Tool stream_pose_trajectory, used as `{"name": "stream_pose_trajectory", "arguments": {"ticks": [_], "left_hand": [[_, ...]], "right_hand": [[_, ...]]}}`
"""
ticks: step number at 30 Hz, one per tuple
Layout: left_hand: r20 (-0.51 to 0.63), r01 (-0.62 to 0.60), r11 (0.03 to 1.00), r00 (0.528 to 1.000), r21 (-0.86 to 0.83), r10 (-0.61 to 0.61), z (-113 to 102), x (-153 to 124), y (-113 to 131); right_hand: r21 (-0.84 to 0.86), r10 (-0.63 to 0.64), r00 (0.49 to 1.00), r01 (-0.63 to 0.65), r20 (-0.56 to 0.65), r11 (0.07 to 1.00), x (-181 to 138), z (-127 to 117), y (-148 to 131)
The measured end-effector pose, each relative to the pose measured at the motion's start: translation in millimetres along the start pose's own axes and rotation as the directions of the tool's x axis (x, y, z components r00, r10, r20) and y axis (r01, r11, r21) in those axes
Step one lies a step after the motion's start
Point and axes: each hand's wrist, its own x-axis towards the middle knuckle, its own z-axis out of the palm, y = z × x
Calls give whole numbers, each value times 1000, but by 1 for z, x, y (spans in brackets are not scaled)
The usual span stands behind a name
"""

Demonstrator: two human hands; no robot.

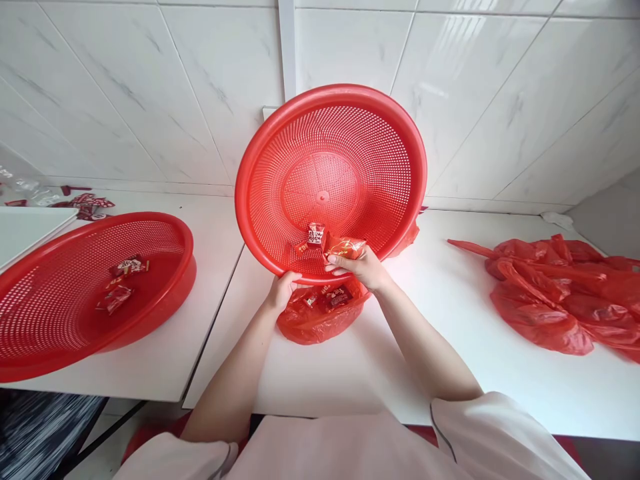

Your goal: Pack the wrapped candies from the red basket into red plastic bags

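A red plastic colander (324,133) is tilted up in front of me, its open side facing me. My left hand (286,291) is closed on its lower rim, with part of the fingers hidden beneath. Inside the basket, near that rim, my right hand (357,265) grips a red wrapped packet (345,247). Beside the packet lies a small red-and-white wrapped snack (315,234). Directly below the rim, an open red plastic bag (320,327) rests on the table and holds several wrapped snacks (339,297).
Another red colander (187,280) at the left holds a few wrapped snacks (120,298). Filled red plastic bags (565,293) lie at the right on the white table (450,333). Dark red wrappers (87,205) sit at the far left, and a tiled wall (475,100) stands behind.
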Motion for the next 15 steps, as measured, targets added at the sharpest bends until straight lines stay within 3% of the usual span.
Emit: {"name": "stream_pose_trajectory", "arguments": {"ticks": [4,6,8,11,13,15], "left_hand": [[16,26,999,1000,-26,-25,-3,1,-2],[-3,42,999,999,-31,-42,-4,2,-2],[-26,32,999,999,-17,-33,-4,2,-1],[-11,7,1000,1000,14,-6,-2,1,1],[7,16,1000,1000,21,-16,0,-1,1],[22,60,998,998,28,-60,1,-3,-2]], "right_hand": [[-144,-48,973,82,227,986,-6,-3,-10],[-275,-45,959,126,281,953,-7,-3,-10],[-416,-77,970,170,230,893,-6,-3,-6],[-603,-261,959,272,107,750,-3,0,0],[-674,-348,929,337,126,657,-2,3,4],[-703,-352,913,390,208,595,-1,8,7]]}}
